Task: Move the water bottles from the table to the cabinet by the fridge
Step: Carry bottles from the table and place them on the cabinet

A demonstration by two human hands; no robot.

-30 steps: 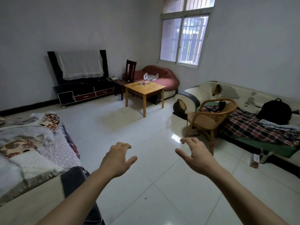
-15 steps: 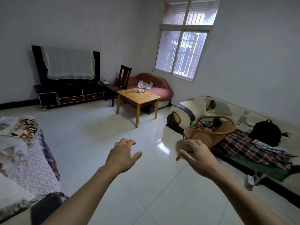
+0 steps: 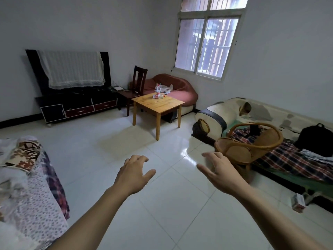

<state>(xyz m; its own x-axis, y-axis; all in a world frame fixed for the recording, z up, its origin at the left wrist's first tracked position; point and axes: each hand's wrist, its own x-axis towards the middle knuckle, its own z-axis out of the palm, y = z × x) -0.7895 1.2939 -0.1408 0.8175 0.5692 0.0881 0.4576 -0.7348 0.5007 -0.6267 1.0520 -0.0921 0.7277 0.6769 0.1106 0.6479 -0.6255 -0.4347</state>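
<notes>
Both bottles sit on the table's far edge: one upright, one lying crosswise. Left hand and right hand relaxed, empty, well short; left marginally nearer in line.

clear water bottles, one upright, one lying, on wooden table

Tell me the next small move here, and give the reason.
Probably keep walking across the bare tiled floor toward the wooden table. Both the left hand and right hand are empty, and the bottles, one upright and one lying down, sit far out of reach.
</notes>
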